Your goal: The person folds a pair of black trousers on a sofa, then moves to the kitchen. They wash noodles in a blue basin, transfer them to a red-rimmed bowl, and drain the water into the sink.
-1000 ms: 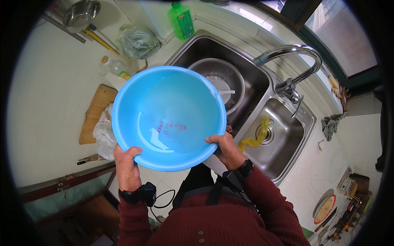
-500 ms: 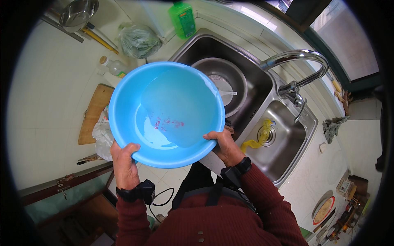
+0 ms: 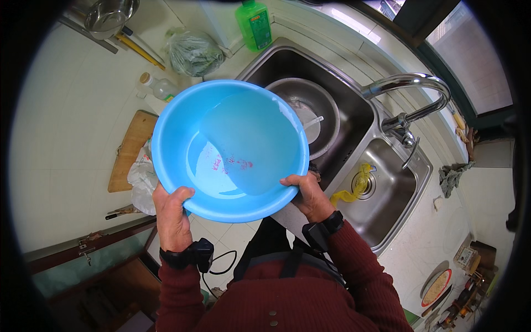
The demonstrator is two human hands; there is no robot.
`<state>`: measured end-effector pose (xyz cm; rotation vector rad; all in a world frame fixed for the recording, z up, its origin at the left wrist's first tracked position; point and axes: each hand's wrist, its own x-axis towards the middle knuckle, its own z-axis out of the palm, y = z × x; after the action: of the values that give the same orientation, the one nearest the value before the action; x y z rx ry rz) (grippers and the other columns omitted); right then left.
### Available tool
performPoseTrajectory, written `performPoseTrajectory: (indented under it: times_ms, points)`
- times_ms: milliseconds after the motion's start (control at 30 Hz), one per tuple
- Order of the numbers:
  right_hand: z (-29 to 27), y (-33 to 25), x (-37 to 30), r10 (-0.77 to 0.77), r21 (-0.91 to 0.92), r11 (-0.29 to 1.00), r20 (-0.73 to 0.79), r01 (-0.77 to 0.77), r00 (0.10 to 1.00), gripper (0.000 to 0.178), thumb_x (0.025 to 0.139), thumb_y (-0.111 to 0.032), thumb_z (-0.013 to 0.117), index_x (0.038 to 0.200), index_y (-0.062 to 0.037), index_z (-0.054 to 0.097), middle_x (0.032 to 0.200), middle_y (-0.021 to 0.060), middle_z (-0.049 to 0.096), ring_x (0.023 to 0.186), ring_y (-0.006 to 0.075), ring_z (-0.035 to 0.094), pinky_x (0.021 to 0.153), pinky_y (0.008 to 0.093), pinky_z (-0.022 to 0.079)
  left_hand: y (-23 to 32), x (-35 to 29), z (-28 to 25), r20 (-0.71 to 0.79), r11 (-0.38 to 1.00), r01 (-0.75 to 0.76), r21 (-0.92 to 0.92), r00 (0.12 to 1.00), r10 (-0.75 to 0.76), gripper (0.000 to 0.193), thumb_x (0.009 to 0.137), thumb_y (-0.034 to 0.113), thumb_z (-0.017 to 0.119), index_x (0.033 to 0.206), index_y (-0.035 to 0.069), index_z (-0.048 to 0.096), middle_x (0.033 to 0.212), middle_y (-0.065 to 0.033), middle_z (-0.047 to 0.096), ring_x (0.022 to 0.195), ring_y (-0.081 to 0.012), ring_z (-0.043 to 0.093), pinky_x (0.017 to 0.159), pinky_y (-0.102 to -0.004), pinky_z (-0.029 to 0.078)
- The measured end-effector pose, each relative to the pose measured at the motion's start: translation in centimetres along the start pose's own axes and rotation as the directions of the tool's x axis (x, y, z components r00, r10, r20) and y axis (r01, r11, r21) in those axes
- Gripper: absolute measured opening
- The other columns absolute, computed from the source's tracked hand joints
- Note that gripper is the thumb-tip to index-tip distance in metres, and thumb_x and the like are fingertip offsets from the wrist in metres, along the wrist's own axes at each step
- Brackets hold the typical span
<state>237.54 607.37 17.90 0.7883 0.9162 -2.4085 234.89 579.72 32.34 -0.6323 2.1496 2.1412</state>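
Between both hands I hold a large light blue plastic basin (image 3: 193,191), with some cloudy water (image 3: 257,141) pooled toward its far right side. My left hand (image 3: 175,217) grips the near left rim, thumb over the edge. On the near right rim, my right hand (image 3: 311,198) is closed the same way; the fingers under the basin are hidden. The basin covers part of the double steel sink (image 3: 354,88). In the sink's larger bowl stands a round metal basin (image 3: 331,119) with a white-handled utensil (image 3: 314,122) in it.
A chrome faucet (image 3: 412,80) arches over the sink's right bowl, where a yellow strip (image 3: 354,191) lies by the drain. A green bottle (image 3: 254,26), a bag of greens (image 3: 194,54), a corked glass bottle (image 3: 160,87) and a wooden board (image 3: 131,150) stand around the left side.
The view has shifted slightly, so the surroundings sit a little further right. The water's edge inside the blue basin has moved slightly. Both hands keep their hold on the rim.
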Motion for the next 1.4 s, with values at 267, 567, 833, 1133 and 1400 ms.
performPoseTrajectory:
  times_ms: [267,567,833,1133,1400]
  points:
    - [0.4,-0.9,0.0,0.035,-0.017,0.999,-0.003,-0.035,0.999,0.069,0.081,0.0,0.07,0.144,0.0098,0.044,0.128,0.0242,0.062,0.113,0.0383,0.068,0.099,0.0523,0.061,0.7,0.3,0.5,0.006,0.996,0.086,-0.004,0.996,-0.086,0.061,0.075,0.003,0.064,0.135,-0.006,0.058,0.117,-0.0096,0.065,0.103,-0.02,0.061,0.095,-0.0299,0.049]
    - [0.9,-1.4,-0.1,0.052,0.002,0.999,0.007,-0.052,0.999,0.076,0.082,-0.003,0.07,0.15,0.0083,0.037,0.137,0.0246,0.055,0.122,0.0403,0.063,0.104,0.0543,0.058,0.9,1.0,1.3,-0.025,1.0,-0.018,0.011,1.0,0.018,0.065,0.072,0.005,0.068,0.135,-0.007,0.058,0.113,-0.0114,0.066,0.098,-0.0218,0.063,0.086,-0.0327,0.054]
    - [0.5,-1.0,0.4,0.038,0.038,0.999,0.033,-0.039,0.999,0.077,0.083,-0.003,0.068,0.151,0.0099,0.035,0.14,0.0266,0.054,0.127,0.0424,0.06,0.111,0.0574,0.052,1.2,1.4,1.7,0.014,1.0,0.002,0.021,1.0,-0.002,0.062,0.075,-0.002,0.062,0.136,-0.006,0.059,0.121,-0.0099,0.065,0.108,-0.0208,0.061,0.102,-0.0308,0.045]
    - [-0.2,-0.5,0.8,0.072,0.062,0.995,0.007,-0.073,0.997,0.083,0.083,-0.005,0.07,0.154,0.0118,0.031,0.145,0.0302,0.05,0.132,0.0456,0.055,0.115,0.0589,0.049,1.8,1.0,3.0,0.025,0.998,-0.046,0.031,0.999,0.045,0.064,0.072,0.005,0.066,0.135,-0.007,0.058,0.119,-0.0121,0.065,0.109,-0.023,0.06,0.1,-0.034,0.048]
    - [-0.9,0.8,1.6,0.018,0.076,0.997,0.043,-0.021,0.999,0.074,0.086,-0.008,0.068,0.148,0.0152,0.035,0.136,0.0287,0.055,0.122,0.0413,0.062,0.107,0.0554,0.054,2.5,0.6,3.9,0.035,0.996,-0.067,0.057,0.997,0.066,0.063,0.072,0.006,0.065,0.133,-0.006,0.058,0.116,-0.0115,0.064,0.105,-0.0223,0.059,0.097,-0.033,0.048]
